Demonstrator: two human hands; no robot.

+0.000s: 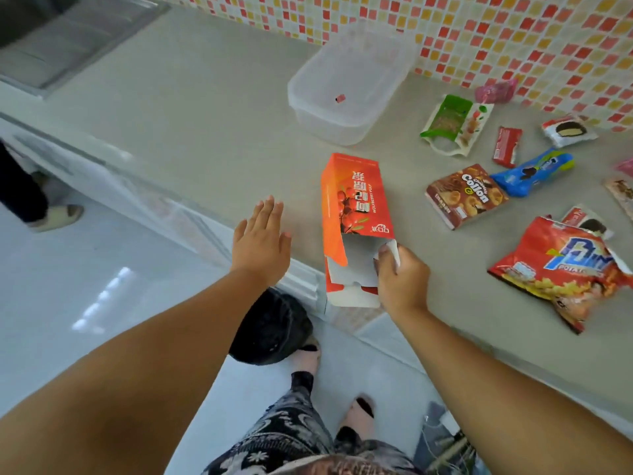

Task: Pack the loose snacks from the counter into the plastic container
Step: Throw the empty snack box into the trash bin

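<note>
An orange wolfberry box [354, 200] lies on the counter with its near end open. My right hand [400, 275] pinches the box's white end flap. My left hand [262, 241] hovers open just left of the box, fingers spread, touching nothing. The clear plastic container [373, 121] stands farther back, with only a small red piece inside. Loose snacks lie to the right: a green packet [452, 121], a brown Collon box [466, 195], a blue cookie pack [534, 171], a red chip bag [565, 269], a small red bar [507, 145] and a pie pack [568, 130].
A tiled wall [513, 36] runs behind the counter. A steel sink [68, 39] sits at the far left. The counter edge [205, 214] passes under my left hand. A black bin [270, 327] stands on the floor below. Another person's foot [54, 216] is at the left.
</note>
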